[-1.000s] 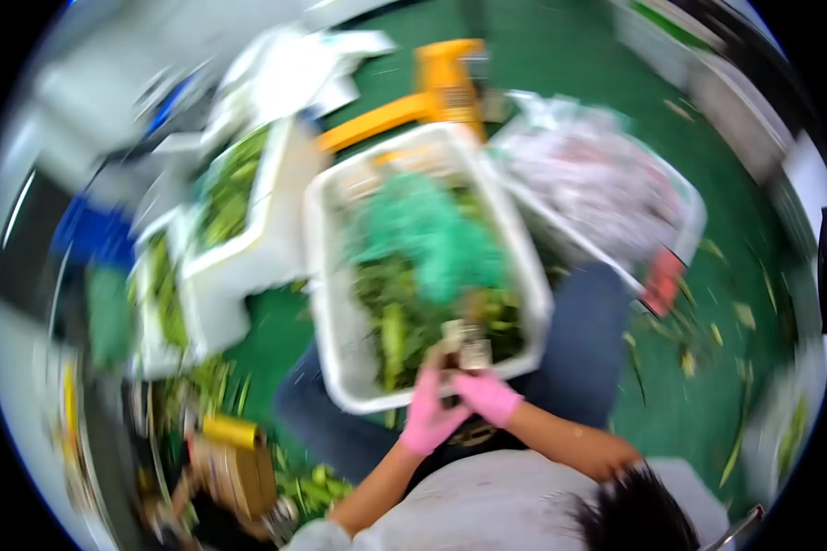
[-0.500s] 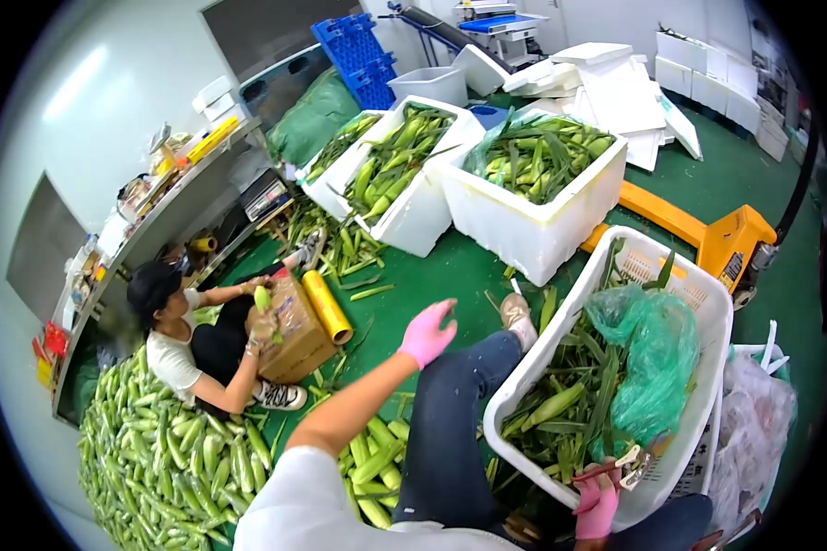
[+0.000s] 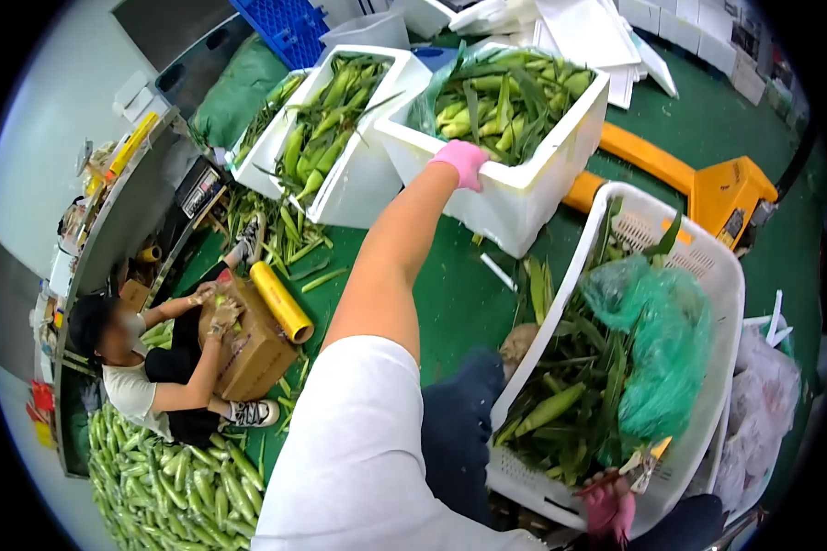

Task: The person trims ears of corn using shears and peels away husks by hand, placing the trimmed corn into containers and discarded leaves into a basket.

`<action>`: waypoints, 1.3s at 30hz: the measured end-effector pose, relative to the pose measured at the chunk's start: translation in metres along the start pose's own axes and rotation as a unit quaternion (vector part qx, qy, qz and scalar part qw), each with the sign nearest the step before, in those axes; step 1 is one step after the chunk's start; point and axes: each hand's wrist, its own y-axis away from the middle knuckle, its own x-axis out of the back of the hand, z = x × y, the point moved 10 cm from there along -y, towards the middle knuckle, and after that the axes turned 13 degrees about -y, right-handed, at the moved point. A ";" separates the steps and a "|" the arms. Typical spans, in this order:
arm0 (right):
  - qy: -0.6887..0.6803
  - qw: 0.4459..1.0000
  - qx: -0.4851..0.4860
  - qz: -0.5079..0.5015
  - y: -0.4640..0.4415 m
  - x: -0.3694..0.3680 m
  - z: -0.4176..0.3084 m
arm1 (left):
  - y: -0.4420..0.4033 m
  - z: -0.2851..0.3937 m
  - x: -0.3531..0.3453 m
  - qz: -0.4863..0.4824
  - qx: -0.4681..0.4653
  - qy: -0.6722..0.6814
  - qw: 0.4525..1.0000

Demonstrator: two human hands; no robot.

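Note:
My left hand (image 3: pixel 462 165), in a pink glove, grips the near rim of a white foam box (image 3: pixel 501 207). Ears of corn (image 3: pixel 487 106) in green husks fill this box, with clear green plastic at its left side. Low on the right, my right hand (image 3: pixel 609 508), also pink-gloved, is closed on pruning shears (image 3: pixel 646 466), whose metal part points up and away. It is beside the near end of a white plastic basket (image 3: pixel 721 303). Loose husks and leaves, an ear of corn (image 3: pixel 551 409) and a crumpled green plastic bag (image 3: pixel 662 358) lie in the basket.
A person (image 3: pixel 147 367) sits at left, hands at a cardboard box (image 3: pixel 253 354) beside a yellow roll (image 3: pixel 282 303). Wrapped corn (image 3: pixel 170 487) is heaped below them. Another foam box (image 3: pixel 358 184) of corn stands behind. A yellow pallet jack (image 3: pixel 730 188) is at right.
My left hand has moved forward from above my knee onto the foam box's rim. The view has tilted down and shifted. My right hand still holds the shears by the basket.

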 end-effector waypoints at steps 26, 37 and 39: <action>0.215 0.977 -0.011 0.013 -0.017 0.000 -0.010 | 0.493 0.186 -0.106 -0.027 0.025 0.013 0.999; 0.271 0.947 0.151 -0.089 -0.005 -0.032 -0.025 | 0.394 0.046 -0.001 0.177 0.199 0.384 0.884; 0.298 0.934 0.166 -0.103 0.000 -0.037 -0.030 | 0.330 0.046 -0.047 0.231 0.138 0.364 0.892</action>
